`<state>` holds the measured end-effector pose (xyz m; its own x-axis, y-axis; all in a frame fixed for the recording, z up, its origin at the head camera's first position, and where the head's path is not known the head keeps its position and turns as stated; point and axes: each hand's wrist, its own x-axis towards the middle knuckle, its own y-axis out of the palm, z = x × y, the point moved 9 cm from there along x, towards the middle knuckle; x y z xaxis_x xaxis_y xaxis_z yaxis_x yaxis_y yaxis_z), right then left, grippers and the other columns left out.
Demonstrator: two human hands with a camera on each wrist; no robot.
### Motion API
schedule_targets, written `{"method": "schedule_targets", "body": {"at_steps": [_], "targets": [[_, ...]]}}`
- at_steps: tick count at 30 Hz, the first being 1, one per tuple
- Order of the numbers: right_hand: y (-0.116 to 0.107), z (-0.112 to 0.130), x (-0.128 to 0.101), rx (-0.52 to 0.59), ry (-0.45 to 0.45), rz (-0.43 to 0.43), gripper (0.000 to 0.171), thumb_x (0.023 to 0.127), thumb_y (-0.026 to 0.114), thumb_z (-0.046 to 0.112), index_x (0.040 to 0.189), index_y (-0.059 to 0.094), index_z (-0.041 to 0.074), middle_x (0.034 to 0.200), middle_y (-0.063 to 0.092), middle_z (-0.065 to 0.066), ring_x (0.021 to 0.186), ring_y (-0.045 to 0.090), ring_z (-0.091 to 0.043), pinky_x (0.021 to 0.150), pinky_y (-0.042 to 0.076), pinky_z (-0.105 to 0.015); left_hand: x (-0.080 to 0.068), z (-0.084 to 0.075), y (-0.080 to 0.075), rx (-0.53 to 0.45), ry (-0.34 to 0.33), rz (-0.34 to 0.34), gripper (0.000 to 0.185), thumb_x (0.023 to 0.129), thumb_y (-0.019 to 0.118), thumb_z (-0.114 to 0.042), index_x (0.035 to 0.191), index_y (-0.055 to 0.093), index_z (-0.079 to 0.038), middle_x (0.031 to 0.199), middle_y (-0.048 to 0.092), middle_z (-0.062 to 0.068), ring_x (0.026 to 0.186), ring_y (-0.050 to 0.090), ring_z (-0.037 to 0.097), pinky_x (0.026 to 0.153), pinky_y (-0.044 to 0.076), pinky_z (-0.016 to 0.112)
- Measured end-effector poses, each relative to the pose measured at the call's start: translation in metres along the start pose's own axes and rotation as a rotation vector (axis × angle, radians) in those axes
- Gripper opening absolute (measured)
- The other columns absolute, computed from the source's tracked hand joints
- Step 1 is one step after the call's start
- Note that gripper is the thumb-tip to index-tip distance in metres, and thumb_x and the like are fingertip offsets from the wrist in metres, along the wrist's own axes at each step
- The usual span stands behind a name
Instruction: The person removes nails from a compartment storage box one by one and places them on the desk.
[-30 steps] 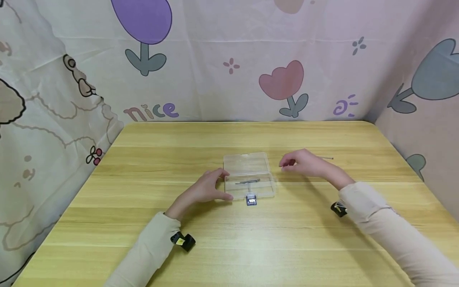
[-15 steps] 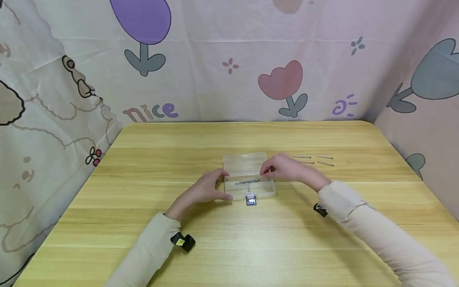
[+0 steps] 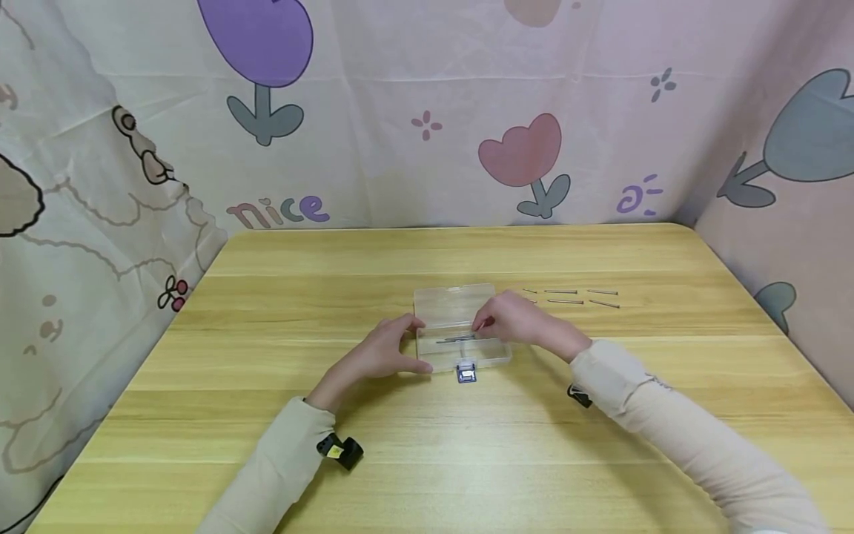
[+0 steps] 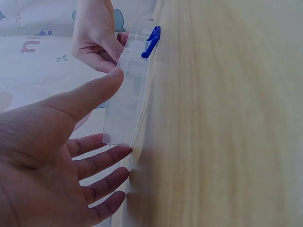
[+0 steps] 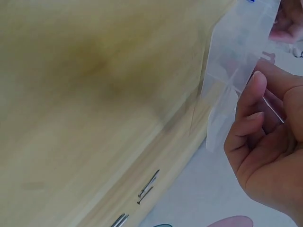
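Reaching in over the clear plastic box (image 3: 460, 326) at the middle of the worktop (image 3: 427, 445), my right hand (image 3: 517, 320) has come across from the loose nails (image 3: 574, 297) it hovered over a second ago, and its fingers are curled with a thin nail (image 3: 477, 327) pinched at the tips above the open tray. My left hand (image 3: 383, 352) has stayed put, thumb and relaxed fingers spread against the box's left end. Some nails (image 3: 459, 339) already lie inside; the blue latch (image 3: 467, 373) faces me.
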<state>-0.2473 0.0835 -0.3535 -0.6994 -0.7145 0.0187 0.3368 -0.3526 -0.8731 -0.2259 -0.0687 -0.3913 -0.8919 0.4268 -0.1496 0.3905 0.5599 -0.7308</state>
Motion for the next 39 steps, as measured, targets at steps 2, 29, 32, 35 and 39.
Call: {"method": "schedule_targets", "body": {"at_steps": [2,29,32,35,39], "targets": [[0.002,0.001,0.002,0.003,0.002,0.003,0.008,0.083,0.074,0.003,0.090,0.077,0.003,0.086,0.073,-0.005,0.075,0.066,-0.010,0.068,0.052,-0.023,0.000,0.000,0.000,-0.001,-0.002,-0.001,0.072,0.073,0.085,-0.034,0.130,0.052,-0.005,0.128,0.055,0.012,0.122,0.044,0.032,0.103,0.033,0.050],[0.010,-0.004,0.015,-0.098,0.055,0.014,0.003,0.081,0.077,0.011,0.080,0.077,0.008,0.083,0.072,0.001,0.073,0.065,-0.011,0.068,0.053,-0.028,-0.001,-0.001,-0.002,0.004,0.005,-0.008,0.071,0.074,0.085,-0.033,0.130,0.052,-0.004,0.125,0.056,0.012,0.120,0.046,0.031,0.102,0.035,0.050],[0.010,-0.005,0.015,-0.079,0.041,0.020,0.003,0.082,0.076,0.010,0.080,0.077,0.008,0.082,0.072,0.001,0.071,0.064,-0.009,0.068,0.052,-0.026,-0.001,-0.001,-0.001,-0.002,0.011,-0.008,0.072,0.073,0.085,-0.033,0.130,0.052,-0.004,0.125,0.056,0.012,0.120,0.046,0.032,0.102,0.035,0.050],[0.009,-0.004,0.014,-0.043,0.020,0.019,0.004,0.082,0.076,0.009,0.081,0.077,0.006,0.080,0.072,0.001,0.069,0.063,-0.008,0.067,0.052,-0.024,-0.001,-0.001,0.000,-0.009,0.012,-0.007,0.072,0.073,0.085,-0.034,0.130,0.052,-0.004,0.125,0.056,0.012,0.120,0.046,0.032,0.102,0.035,0.050],[0.008,-0.005,0.012,0.010,0.019,0.010,0.004,0.081,0.076,0.008,0.083,0.077,0.005,0.079,0.072,0.000,0.067,0.062,-0.006,0.066,0.051,-0.022,-0.001,0.000,0.000,-0.013,0.005,-0.006,0.072,0.073,0.085,-0.034,0.130,0.052,-0.005,0.125,0.056,0.011,0.119,0.046,0.031,0.101,0.035,0.051]]}}
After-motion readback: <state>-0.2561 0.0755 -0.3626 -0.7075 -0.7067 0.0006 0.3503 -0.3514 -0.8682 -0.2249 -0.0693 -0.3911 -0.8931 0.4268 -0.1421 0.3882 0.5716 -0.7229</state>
